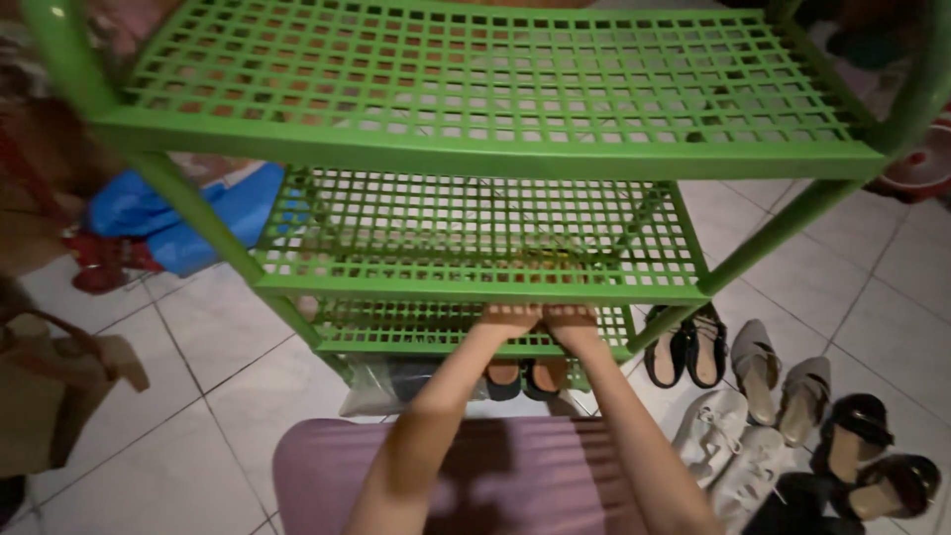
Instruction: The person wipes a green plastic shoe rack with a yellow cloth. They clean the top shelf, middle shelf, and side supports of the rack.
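White tiled floor (pixel 198 386), dim indoor corner. A green metal rack of grid shelves (pixel 475 149) fills the view from 9 to 3 o'clock; top and middle shelves bare, light showing through the mesh. Left hand (pixel 510 319) and right hand (pixel 573 319) side by side at centre, both reaching onto the front edge of the lowest shelf (pixel 416 332); fingers lie behind the shelf bars, so whether they are spread or curled on anything I cannot tell. Just under the hands, at 6 o'clock, a pair of dark slip-on shoes with tan insoles (pixel 525 378) sits below the rack, beside a clear plastic bag (pixel 381 388). At 4 o'clock, loose on the floor: black strappy sandals (pixel 686 347), grey pointed heels (pixel 778 381), white shoes (pixel 728 446), dark open-toe heels (pixel 877 456). Blue plastic bag (pixel 213 213) at 9 o'clock. Mauve fabric over the lap (pixel 495 476) at 6.
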